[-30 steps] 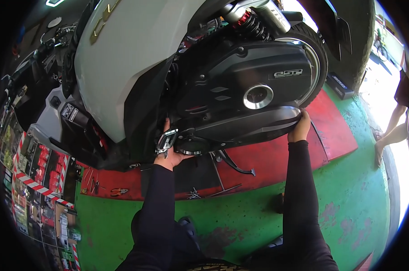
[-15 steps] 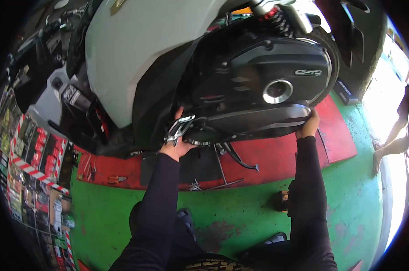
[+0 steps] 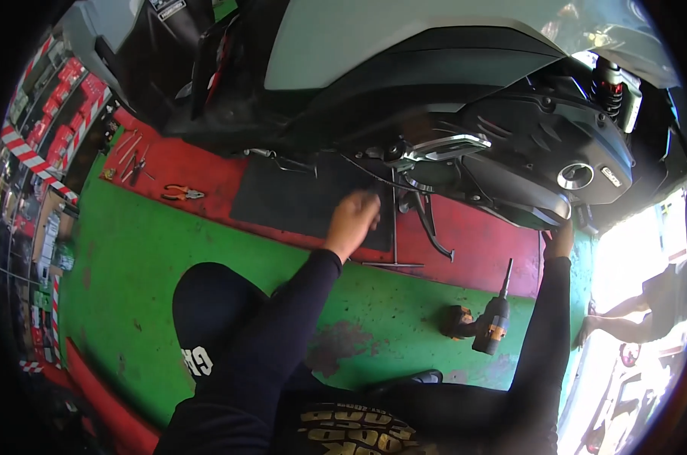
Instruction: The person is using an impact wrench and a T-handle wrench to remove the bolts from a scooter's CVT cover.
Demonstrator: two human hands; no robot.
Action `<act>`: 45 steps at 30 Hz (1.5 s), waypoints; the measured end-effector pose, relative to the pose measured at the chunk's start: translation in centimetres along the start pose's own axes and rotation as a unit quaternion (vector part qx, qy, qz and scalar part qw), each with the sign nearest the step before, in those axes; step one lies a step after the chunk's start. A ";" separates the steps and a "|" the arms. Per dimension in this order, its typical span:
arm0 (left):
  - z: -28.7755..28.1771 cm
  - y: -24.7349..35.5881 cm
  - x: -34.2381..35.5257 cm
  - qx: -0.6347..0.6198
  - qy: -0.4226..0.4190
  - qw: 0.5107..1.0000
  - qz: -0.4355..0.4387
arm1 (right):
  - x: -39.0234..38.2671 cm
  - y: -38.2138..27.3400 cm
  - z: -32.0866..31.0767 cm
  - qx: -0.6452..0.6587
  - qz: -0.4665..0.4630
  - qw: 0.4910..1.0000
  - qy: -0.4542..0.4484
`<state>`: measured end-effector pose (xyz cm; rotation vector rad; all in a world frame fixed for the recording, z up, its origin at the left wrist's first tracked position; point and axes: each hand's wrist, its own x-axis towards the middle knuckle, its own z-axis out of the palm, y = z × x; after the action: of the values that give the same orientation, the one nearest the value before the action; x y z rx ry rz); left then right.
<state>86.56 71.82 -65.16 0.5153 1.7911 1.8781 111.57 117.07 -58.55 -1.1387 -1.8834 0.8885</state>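
My left hand is closed above the dark mat, in front of the scooter. Its fingers are curled in, and whatever they may hold is hidden. At the right, my right hand grips the rear end of a long black side cover from below. This cover lies along the lower edge of the scooter's engine case. A silver folding footrest sits at the cover's front end. Beneath it, the stand reaches down over the red platform.
A cordless impact driver rests on the green floor. On the red platform are orange-handled pliers, several tools at the left, and a T-handle wrench. Shelves line the left; a person's legs show at the right.
My left hand has left the cover's front end and come down toward me, now closed. The small silver pieces near the T-handle wrench no longer show. My right hand stays on the cover.
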 end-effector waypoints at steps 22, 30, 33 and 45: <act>7.8 -10.5 2.9 0.363 -0.085 0.917 -0.140 | -25.6 -7.7 -10.6 -0.247 -0.013 0.964 -0.099; 4.7 -6.2 -0.9 0.074 -0.157 0.979 -0.111 | -28.5 -12.4 -4.1 -0.279 -0.126 0.924 -0.230; 3.9 -5.7 -2.1 -0.092 -0.329 0.919 -0.199 | -33.7 -17.1 3.7 -0.134 -0.222 0.930 -0.260; 0.6 2.9 -10.6 0.378 -0.262 0.875 0.150 | -28.6 -19.9 6.7 -0.121 0.155 0.828 -0.525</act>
<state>95.23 66.06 -61.55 1.4896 2.0616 0.9486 107.20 82.48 -51.89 -1.2331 -2.7819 1.7522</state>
